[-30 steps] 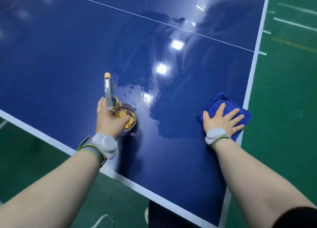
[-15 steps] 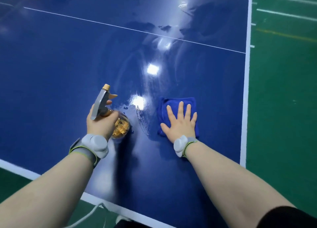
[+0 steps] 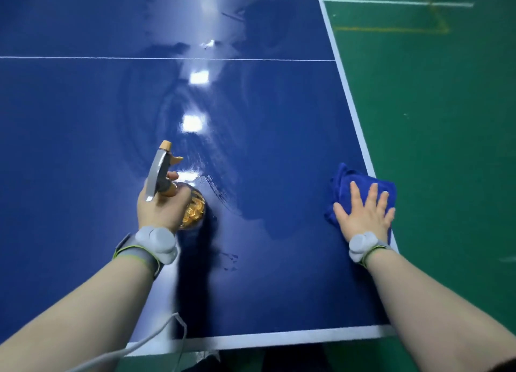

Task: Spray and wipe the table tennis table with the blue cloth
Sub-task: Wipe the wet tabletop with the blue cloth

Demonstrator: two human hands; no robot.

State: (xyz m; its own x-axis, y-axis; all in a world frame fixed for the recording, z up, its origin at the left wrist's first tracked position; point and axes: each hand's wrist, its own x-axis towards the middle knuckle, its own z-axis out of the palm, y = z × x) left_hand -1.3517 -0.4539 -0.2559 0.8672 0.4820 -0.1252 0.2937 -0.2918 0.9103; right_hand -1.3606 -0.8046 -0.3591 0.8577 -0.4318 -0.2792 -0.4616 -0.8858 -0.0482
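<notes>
The dark blue table tennis table (image 3: pixel 83 148) fills most of the head view, with wet streaks near its middle. My left hand (image 3: pixel 162 206) grips a spray bottle (image 3: pixel 192 209) with a grey and orange trigger head and an amber body, standing on the table. A blue cloth (image 3: pixel 346 187) lies bunched at the table's right edge, partly over the white sideline. My right hand (image 3: pixel 365 212) presses flat on the cloth with its fingers spread.
Green floor (image 3: pixel 446 120) with painted lines lies to the right of the table. The white end line (image 3: pixel 279 339) runs along the near edge. A white cable (image 3: pixel 156 341) hangs near my left forearm. A thin white centre line (image 3: pixel 111 57) crosses the far surface.
My right hand has slid the cloth from the table's middle to its right edge. The left hand keeps its hold on the bottle, about where it stood.
</notes>
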